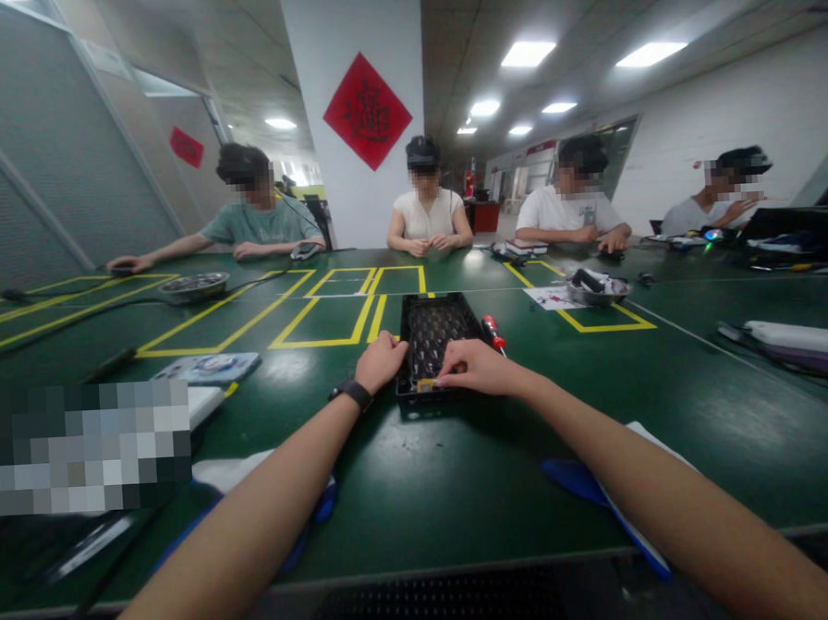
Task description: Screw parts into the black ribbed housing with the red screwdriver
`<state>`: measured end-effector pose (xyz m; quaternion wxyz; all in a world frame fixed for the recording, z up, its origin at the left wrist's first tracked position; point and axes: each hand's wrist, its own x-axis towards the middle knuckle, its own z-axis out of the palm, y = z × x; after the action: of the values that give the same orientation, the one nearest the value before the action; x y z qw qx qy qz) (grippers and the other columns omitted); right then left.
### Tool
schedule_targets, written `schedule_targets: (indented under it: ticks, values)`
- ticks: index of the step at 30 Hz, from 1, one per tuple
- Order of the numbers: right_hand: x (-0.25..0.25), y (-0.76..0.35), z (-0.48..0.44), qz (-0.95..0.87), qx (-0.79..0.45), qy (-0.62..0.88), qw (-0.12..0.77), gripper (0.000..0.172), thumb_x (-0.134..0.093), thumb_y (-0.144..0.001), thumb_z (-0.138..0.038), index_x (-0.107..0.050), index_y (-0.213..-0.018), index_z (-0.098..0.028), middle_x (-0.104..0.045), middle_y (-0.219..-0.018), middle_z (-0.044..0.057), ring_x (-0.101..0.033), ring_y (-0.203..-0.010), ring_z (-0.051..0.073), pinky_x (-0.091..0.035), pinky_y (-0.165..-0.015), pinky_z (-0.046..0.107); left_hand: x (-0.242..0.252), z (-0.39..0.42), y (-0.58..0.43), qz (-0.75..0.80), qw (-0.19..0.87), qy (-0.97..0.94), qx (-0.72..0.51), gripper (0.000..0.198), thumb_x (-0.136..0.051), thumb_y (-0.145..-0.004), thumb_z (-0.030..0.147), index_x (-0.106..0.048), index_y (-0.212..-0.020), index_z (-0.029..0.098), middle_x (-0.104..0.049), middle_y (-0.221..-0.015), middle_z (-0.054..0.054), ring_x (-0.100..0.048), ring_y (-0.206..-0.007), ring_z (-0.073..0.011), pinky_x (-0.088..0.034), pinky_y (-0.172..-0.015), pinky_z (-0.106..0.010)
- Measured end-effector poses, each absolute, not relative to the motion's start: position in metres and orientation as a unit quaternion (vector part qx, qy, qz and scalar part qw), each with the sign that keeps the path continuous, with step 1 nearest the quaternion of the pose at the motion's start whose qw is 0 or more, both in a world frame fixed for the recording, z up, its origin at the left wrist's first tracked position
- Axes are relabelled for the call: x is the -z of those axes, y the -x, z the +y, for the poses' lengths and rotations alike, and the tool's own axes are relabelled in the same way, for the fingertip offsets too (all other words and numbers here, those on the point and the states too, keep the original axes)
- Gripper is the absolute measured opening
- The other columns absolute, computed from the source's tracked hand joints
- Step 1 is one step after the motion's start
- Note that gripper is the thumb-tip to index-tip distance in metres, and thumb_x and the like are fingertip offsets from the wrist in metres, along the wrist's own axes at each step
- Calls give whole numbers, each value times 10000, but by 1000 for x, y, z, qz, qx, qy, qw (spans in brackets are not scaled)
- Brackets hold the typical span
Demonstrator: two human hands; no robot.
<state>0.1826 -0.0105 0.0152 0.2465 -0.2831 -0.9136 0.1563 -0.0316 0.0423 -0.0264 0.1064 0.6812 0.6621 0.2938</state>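
In the middle of the green table lies a black rectangular tray (398,385), its dark floor dotted with many small shiny spots. My left hand (381,362), a dark band on its wrist, is closed against the tray's left edge. Over the near right part of the tray, my right hand (478,367) is pinched, its fingertips on a small yellowish piece (426,384) at the near end. The piece is too small to name, and the fingers partly cover it. A red and black screwdriver (494,334) rests just right of the tray.
Blue and white gloves (576,480) lie under my forearms. A metal bowl (194,285) stands far left, another bowl (599,291) with items right. Yellow tape (318,341) marks the table (424,494). A white and purple object (804,343) lies right. Several people sit opposite.
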Motion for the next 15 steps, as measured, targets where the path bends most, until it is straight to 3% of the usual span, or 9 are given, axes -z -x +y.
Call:
schedule_targets:
  ticks: [6, 15]
  values:
    - [-15, -184, -9, -922, -150, 271, 234, 246, -626, -740, -373, -717, -812, -156, -590, -755, 46, -508, -670, 100, -383, -619, 223, 25, 44, 31, 644, 141, -690, -301, 411, -375, -817, 362, -456, -1162, 153, -611, -1093, -122, -585, -974, -213, -422, -789, -282]
    - [-14, -184, -8, -921, -153, 260, 246, 202, -637, -727, -352, -709, -762, -167, -575, -928, 64, -550, -832, 136, -432, -757, 269, 24, 43, 30, 637, 147, -701, -285, 466, -354, -829, 345, -412, -1240, 135, -572, -1191, -134, -544, -1086, -218, -400, -885, -292]
